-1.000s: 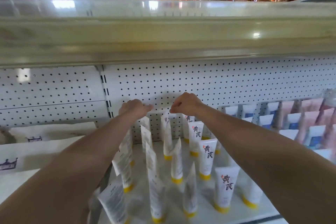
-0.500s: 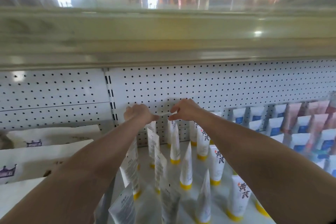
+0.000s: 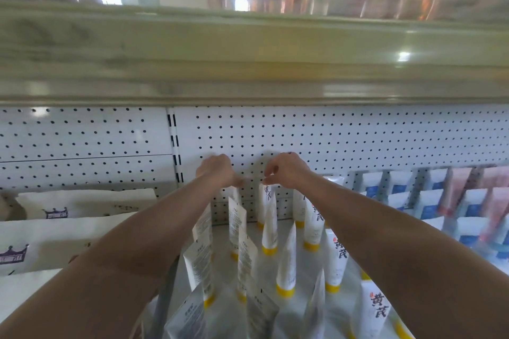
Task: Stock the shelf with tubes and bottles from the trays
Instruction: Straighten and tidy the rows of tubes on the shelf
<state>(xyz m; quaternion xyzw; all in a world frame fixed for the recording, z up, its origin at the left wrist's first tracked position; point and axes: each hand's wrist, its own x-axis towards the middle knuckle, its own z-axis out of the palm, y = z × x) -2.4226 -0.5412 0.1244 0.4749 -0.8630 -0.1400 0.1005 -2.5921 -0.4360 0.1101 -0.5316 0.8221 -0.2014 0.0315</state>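
White tubes with yellow caps (image 3: 286, 264) stand cap-down in several rows on the white shelf (image 3: 300, 314), some showing black lettering, some their printed backs. Both my arms reach to the back row by the pegboard. My left hand (image 3: 217, 170) has its fingers curled, with the fingertips at the crimped top of a back-row tube (image 3: 236, 198). My right hand (image 3: 286, 170) pinches the top of the neighbouring lettered tube (image 3: 266, 201) between thumb and forefinger. No trays or bottles are in view.
The upper shelf's front edge with a clear rail (image 3: 248, 63) hangs low overhead. White bags with a crown logo (image 3: 68, 228) lie on the left section, past a grey upright (image 3: 165, 292). Blue-and-white and pink packs (image 3: 440, 201) fill the right.
Both hands stay at the tops of the back-row tubes, a little closer together than a second ago. The view has tilted, so the shelf and tubes sit further right.
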